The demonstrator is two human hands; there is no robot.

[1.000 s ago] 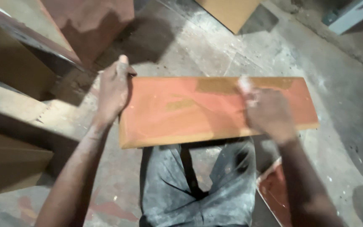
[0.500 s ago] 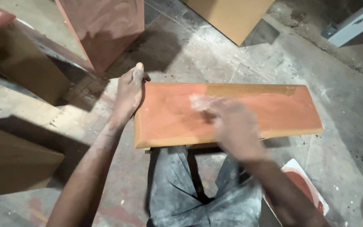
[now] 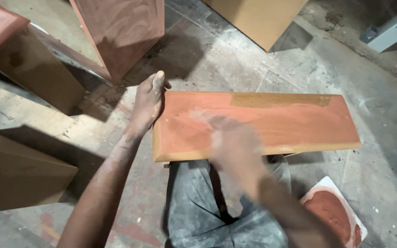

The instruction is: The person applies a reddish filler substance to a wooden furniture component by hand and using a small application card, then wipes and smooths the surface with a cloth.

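A long wooden board (image 3: pixel 295 126), stained orange-red with a paler bare strip along its far edge, lies across my knees in grey trousers (image 3: pixel 198 211). My left hand (image 3: pixel 147 103) clasps the board's left end, thumb on top. My right hand (image 3: pixel 233 142) is blurred with motion over the left half of the board, palm down on the surface. A pale smear at its fingertips (image 3: pixel 202 115) looks like a small rag pressed under the fingers; the blur hides its shape.
A white tray of red-brown stain (image 3: pixel 334 213) lies on the dusty concrete floor by my right knee. A reddish stained cabinet piece (image 3: pixel 125 32), tan panels (image 3: pixel 258 18) and brown boxes (image 3: pixel 19 179) stand to the left and ahead. A white beam (image 3: pixel 394 30) is at top right.
My right hand has swept leftward along the board, from its right end to its left half. My left hand has kept its hold on the left end.
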